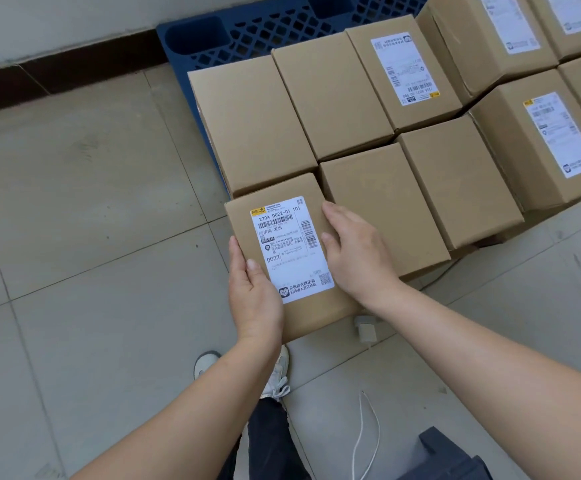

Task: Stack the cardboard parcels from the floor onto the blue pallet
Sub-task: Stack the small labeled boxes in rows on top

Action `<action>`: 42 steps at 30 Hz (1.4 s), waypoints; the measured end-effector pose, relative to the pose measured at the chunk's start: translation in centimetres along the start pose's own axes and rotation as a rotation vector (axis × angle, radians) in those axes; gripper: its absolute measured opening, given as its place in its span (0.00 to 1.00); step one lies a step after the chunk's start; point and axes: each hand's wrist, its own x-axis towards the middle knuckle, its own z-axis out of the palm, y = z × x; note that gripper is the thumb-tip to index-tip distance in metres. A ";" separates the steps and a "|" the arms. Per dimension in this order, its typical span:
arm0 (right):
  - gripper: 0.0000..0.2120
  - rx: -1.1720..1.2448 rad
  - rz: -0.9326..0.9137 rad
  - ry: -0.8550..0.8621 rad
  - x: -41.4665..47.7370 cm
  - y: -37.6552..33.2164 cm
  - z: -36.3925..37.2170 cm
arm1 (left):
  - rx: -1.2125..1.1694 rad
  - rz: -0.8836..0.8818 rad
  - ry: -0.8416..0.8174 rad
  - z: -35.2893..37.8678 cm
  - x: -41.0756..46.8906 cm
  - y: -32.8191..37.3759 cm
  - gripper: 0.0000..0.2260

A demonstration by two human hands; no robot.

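Observation:
A cardboard parcel (pixel 282 188) with a white shipping label on top sits at the near left corner of the stack. My left hand (pixel 252 292) grips its left edge, thumb on the label. My right hand (pixel 355 254) holds its right side, fingers lying over the top face. Several more cardboard parcels (pixel 382 199) stand packed in rows on the blue pallet (pixel 220 32), whose open grid shows at the back left. Some of them carry white labels, such as the labelled parcel (pixel 403 71).
Grey floor tiles (pixel 85 209) spread to the left and front. A wall with a dark skirting (pixel 57 74) runs behind the pallet. A small white plug (pixel 365 329) and a thin white cable (pixel 365 431) lie near my shoe (pixel 277 375). A dark object (pixel 451 452) sits at bottom right.

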 end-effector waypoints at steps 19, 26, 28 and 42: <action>0.19 -0.247 -0.077 0.133 -0.2 1.6 0.5 | 0.199 0.056 -0.098 1.8 4.6 2.7 0.31; 0.19 -0.245 -0.063 0.107 -0.3 1.8 0.3 | 0.158 0.083 -0.085 2.9 7.8 5.1 0.28; 0.19 -0.241 -0.057 0.103 -0.4 2.0 0.2 | 0.137 0.090 -0.086 3.2 7.2 4.7 0.29; 0.24 -0.184 0.011 -0.038 -1.2 1.6 -1.3 | 0.210 0.142 -0.022 3.2 6.4 5.5 0.31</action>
